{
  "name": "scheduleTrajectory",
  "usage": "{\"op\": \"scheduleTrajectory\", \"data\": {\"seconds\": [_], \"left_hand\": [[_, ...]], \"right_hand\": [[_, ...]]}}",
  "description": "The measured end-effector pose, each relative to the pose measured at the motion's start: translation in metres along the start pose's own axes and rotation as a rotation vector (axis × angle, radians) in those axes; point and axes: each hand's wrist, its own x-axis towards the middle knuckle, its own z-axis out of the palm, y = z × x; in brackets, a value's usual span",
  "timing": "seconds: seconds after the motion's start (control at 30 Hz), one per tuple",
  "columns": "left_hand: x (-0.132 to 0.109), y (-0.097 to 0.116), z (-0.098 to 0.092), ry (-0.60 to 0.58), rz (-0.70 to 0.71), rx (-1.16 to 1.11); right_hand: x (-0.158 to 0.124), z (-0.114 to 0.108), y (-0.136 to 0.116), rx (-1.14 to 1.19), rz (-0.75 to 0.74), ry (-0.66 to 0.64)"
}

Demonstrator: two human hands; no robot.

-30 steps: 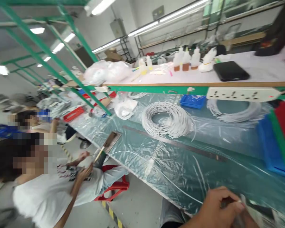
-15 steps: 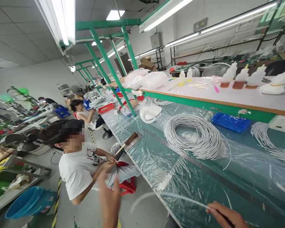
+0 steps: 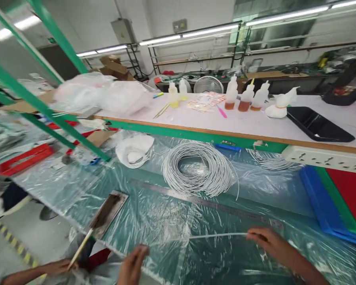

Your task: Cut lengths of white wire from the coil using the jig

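Note:
My right hand [image 3: 267, 242] is closed in a pinch on a thin white cable [image 3: 219, 235], which runs left from it just above the plastic-covered green bench [image 3: 154, 221]. My left hand [image 3: 133, 264] is low near the bench's front edge, blurred by motion; I cannot make out its fingers or whether it touches the cable. A long steel ruler [image 3: 201, 202] lies on the bench beyond the cable. Behind the ruler sits a large coil of white cable [image 3: 199, 170].
A co-worker's hand [image 3: 57, 267] at bottom left holds a thin stick beside a flat metal plate [image 3: 107, 213]. The raised shelf [image 3: 195, 118] carries bottles [image 3: 247, 99], a black tray [image 3: 317, 126] and plastic bags [image 3: 101, 95]. Power strip [image 3: 323, 159], blue tray [image 3: 317, 198] right; green frame post [image 3: 47, 114] left.
The view swung right and down onto the bench. My left hand dropped from in front of me to the bench edge. The cable in my right hand now stretches straight to the left.

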Motion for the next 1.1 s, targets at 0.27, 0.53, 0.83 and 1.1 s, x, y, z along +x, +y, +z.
{"op": "scheduleTrajectory", "data": {"seconds": [0.27,0.53,0.83,1.1], "left_hand": [[0.193,0.035,0.106,-0.01,-0.093,-0.34],[0.335,0.119,0.229,0.294,0.23,0.373],[0.187,-0.001,0.134,-0.063,0.679,0.646],[-0.033,-0.134,-0.056,-0.41,0.382,1.163]], "right_hand": [[0.086,-0.036,0.048,-0.232,0.305,0.42],[0.316,-0.047,0.021,-0.37,0.392,0.673],[0.226,0.051,0.068,-0.333,0.073,0.743],[0.028,0.176,0.15,0.131,0.373,0.597]]}}
